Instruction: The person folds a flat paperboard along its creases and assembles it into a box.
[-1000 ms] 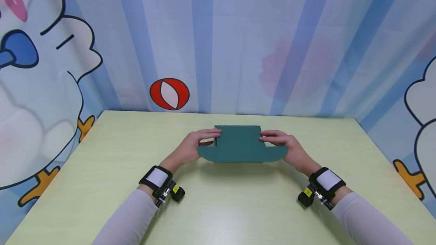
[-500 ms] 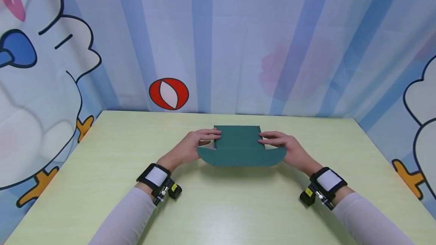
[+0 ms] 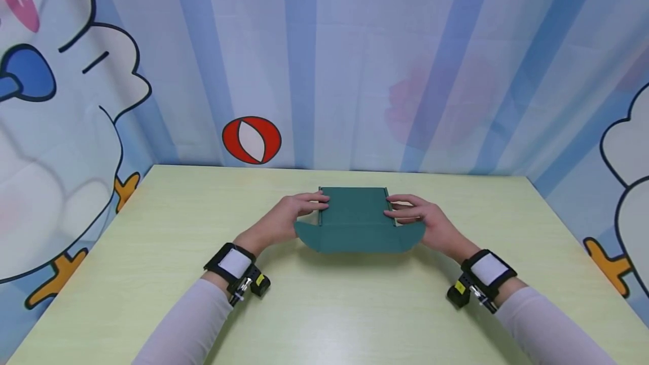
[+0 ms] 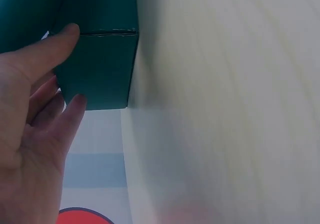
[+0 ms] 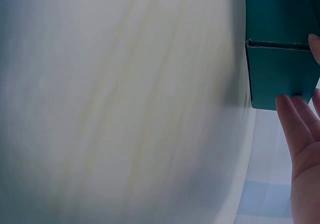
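A small dark green cardboard box (image 3: 354, 205) sits at the back middle of the table. Its lid's front flap (image 3: 360, 239), with rounded ends sticking out on both sides, slopes down toward the person. At the box's left side, my left hand (image 3: 276, 219) touches the side wall with extended fingers, and its thumb (image 4: 60, 44) lies by the front corner. Opposite it, my right hand (image 3: 431, 221) has its fingers (image 5: 290, 119) lightly bent against the right wall. The flap's ends partly cover both thumbs in the head view. The box's inside is hidden.
The pale wooden table (image 3: 324, 314) reaches back to a blue striped curtain (image 3: 345, 72) with cartoon prints, among them a red and white ball (image 3: 251, 139). Each wrist wears a black strap with a small camera (image 3: 259, 285).
The front flap has tipped downward toward the person, showing more of its face below the lid. Both hands stay at the box's sides, with the right fingers shifting slightly.
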A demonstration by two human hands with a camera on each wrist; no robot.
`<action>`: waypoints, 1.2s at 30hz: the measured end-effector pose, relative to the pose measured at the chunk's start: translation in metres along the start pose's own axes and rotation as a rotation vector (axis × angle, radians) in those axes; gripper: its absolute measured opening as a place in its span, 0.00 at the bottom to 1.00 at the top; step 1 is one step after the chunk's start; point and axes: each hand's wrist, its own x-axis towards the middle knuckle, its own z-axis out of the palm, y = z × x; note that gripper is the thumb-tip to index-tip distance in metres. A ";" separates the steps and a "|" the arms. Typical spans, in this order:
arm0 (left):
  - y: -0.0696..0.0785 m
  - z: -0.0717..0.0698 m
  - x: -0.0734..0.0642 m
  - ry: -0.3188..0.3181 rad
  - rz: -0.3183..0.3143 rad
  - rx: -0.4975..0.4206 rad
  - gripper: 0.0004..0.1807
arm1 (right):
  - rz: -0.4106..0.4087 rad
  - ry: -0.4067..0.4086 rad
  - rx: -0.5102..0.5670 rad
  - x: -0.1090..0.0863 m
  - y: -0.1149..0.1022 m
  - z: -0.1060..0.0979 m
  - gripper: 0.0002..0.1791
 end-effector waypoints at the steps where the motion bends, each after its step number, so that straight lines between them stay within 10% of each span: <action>1: 0.000 0.000 0.001 -0.002 0.006 0.016 0.32 | -0.010 0.001 0.004 0.000 0.001 0.000 0.42; 12: 0.007 -0.004 0.004 -0.037 0.018 0.179 0.30 | -0.028 0.001 0.009 0.000 0.002 -0.002 0.38; 25: 0.007 -0.008 -0.005 -0.020 0.022 0.217 0.30 | -0.055 0.029 -0.080 0.004 -0.002 0.004 0.25; 32: 0.003 -0.005 -0.009 0.007 -0.004 0.208 0.31 | -0.007 0.037 -0.132 0.004 -0.002 0.007 0.40; 36: 0.000 -0.002 -0.012 0.015 -0.025 0.158 0.34 | 0.019 0.039 -0.127 0.005 -0.002 0.008 0.27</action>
